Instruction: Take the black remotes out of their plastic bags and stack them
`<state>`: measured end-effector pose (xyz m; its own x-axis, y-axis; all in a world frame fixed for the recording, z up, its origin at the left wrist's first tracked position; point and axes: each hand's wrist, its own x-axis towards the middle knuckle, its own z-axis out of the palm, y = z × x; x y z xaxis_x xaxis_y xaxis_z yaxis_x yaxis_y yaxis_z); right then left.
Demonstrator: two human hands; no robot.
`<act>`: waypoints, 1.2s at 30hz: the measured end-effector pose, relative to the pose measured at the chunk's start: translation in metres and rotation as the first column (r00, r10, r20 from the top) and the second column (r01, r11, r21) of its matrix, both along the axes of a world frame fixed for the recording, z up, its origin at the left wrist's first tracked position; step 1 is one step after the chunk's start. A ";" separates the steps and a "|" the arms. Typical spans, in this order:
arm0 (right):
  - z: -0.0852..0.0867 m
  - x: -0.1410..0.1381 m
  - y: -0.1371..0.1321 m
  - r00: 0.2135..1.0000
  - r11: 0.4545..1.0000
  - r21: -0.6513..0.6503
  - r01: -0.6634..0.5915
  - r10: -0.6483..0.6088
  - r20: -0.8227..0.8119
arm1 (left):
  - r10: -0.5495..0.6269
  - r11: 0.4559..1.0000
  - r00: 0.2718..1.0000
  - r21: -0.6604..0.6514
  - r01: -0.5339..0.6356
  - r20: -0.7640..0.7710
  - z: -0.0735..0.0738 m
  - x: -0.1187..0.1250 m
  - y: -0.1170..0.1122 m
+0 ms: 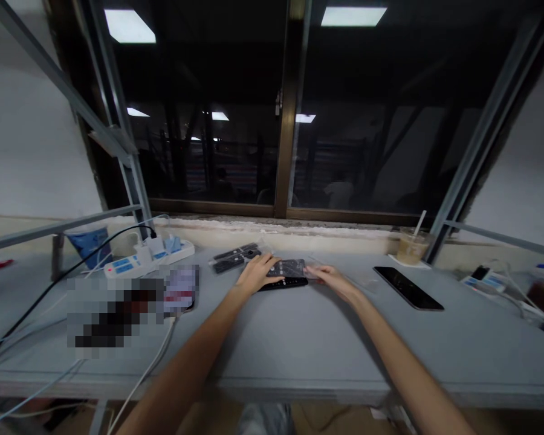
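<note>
Between left hand (256,273) and right hand (334,281), wrapped remote (291,267)

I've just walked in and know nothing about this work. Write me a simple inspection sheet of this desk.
Surface: grey tabletop, with things along its back and sides.
Job's things: dark wrapped item in clear plastic, above a black item; dark strips lie to the left.
Clutter: black-screened device and drink cup at right; power strip and partly pixelated phone at left.
Grip: left hand on the dark wrapped item; right hand seems to pinch its right end.
Cables: black cable crosses the left side; white cable reaches the phone.
Surroundings: dark window reflecting lights.
</note>
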<state>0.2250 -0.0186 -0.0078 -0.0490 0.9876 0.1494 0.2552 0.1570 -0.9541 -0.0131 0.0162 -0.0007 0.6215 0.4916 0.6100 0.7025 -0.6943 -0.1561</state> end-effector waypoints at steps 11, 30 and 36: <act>-0.001 -0.002 0.001 0.994 0.996 0.050 0.074 -0.070 -0.080 | -0.040 0.997 0.998 0.061 0.037 0.049 0.001 0.001 -0.004; 0.000 0.006 0.006 0.964 0.980 0.119 0.159 -0.129 -0.232 | 0.067 0.996 0.998 0.060 -0.068 0.016 0.016 -0.015 -0.002; -0.002 0.010 0.017 0.796 0.943 0.007 0.333 -0.278 -0.537 | 0.278 0.960 0.956 -0.057 -0.274 0.090 0.011 -0.016 0.001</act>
